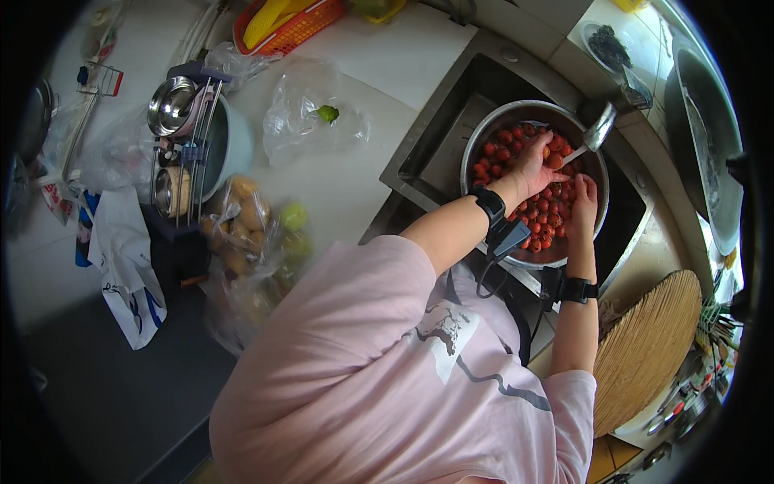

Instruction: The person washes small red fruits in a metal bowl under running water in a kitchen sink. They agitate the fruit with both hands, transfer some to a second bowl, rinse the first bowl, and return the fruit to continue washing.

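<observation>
A large round metal basin (pixel 470 150) stands in the sink, holding water and many small red fruits (pixel 541 212) that look like hawthorns. My left hand (pixel 532 164) is over the basin beneath the metal faucet (pixel 598 128), whose thin stream of water runs down beside it. Between its thumb and fingers are orange-red fruits (pixel 554 160). On the basin's near right side, my right hand (pixel 583 206) reaches in among the fruits with bent fingers; what its fingertips hold, if anything, is hidden. Both wrists wear black straps with small devices and cables.
Another sink bowl (pixel 444 142) lies left of the basin. A clear plastic bag (pixel 290 121) with a green piece rests on the counter. Bagged potatoes (pixel 245 212), a dish rack (pixel 208 151) and an orange basket (pixel 296 33) are farther left. A round woven lid (pixel 650 351) leans at right.
</observation>
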A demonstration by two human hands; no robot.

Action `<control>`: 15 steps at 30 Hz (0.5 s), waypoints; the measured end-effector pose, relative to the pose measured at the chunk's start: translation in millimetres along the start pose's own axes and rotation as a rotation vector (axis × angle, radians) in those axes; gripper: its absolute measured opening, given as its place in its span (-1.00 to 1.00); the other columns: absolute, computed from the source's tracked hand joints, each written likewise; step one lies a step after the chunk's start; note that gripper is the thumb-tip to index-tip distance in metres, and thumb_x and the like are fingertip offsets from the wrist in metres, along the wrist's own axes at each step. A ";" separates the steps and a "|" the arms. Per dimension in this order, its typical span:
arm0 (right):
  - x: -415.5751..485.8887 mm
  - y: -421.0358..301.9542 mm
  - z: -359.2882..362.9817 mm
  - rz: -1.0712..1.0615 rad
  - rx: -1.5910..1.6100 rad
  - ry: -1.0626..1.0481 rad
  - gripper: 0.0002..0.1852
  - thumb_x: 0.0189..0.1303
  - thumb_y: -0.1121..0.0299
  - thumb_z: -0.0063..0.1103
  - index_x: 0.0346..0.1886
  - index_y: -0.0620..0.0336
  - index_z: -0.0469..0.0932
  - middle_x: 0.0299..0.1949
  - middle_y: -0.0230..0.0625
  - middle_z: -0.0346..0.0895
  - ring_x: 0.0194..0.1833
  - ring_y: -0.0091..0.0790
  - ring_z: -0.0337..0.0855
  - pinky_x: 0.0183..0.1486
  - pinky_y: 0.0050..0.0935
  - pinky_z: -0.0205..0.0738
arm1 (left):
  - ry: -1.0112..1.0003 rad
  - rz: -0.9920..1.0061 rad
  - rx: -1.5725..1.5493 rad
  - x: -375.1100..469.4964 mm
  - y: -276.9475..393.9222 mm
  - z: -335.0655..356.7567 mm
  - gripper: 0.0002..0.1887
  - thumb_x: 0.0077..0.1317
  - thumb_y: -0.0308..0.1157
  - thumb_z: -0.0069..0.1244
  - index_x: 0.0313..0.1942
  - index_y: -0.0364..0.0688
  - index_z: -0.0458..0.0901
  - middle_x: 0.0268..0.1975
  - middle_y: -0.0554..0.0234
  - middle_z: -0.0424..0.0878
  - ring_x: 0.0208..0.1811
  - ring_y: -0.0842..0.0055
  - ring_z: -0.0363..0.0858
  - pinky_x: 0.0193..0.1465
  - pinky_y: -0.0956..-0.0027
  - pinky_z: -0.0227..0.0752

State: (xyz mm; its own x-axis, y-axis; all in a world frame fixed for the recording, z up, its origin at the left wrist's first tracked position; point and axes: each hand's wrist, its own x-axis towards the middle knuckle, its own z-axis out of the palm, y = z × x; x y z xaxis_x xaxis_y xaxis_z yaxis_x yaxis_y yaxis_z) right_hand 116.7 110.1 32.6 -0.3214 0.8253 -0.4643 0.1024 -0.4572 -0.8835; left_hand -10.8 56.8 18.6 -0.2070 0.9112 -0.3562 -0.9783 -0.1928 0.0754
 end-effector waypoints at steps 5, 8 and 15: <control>15.6 5.7 1.0 -0.321 -0.565 -0.027 -0.74 0.09 0.27 0.24 -0.31 0.23 0.42 -0.48 -0.38 0.45 -0.52 -0.57 0.46 -0.53 -0.65 0.34 | 0.089 -0.027 0.055 -5.3 9.5 5.7 -0.68 0.22 -0.12 -0.06 -0.08 -0.04 0.43 -0.03 0.24 0.51 0.03 0.20 0.45 0.14 -0.32 0.07; 26.8 9.7 -3.9 -0.295 -0.618 0.188 -0.66 0.07 0.18 0.22 -0.26 0.29 0.45 -0.42 -0.25 0.52 -0.47 -0.46 0.51 -0.42 -0.50 0.40 | 0.039 -0.043 0.003 -10.2 17.9 7.0 -0.69 0.20 -0.12 -0.04 -0.14 -0.08 0.47 -0.03 0.20 0.52 0.07 0.18 0.43 0.17 -0.35 0.03; 11.6 0.9 -9.8 0.043 -0.082 -0.042 -0.80 0.21 0.24 0.07 -0.22 0.14 0.47 -0.48 -0.44 0.44 -0.49 -0.56 0.44 -0.50 -0.57 0.34 | 0.019 0.009 0.069 -9.3 23.4 6.8 -0.71 0.26 -0.18 -0.10 -0.20 -0.23 0.47 -0.10 0.06 0.53 0.02 0.22 0.47 0.12 -0.01 0.36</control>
State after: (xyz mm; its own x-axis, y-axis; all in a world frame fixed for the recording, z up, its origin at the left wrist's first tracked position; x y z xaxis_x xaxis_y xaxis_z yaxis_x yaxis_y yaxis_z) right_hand 122.3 122.6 25.9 -0.3539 0.7903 -0.5003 0.1928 -0.4617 -0.8658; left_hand -31.8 46.3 30.0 -0.2164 0.9023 -0.3730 -0.9743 -0.1748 0.1423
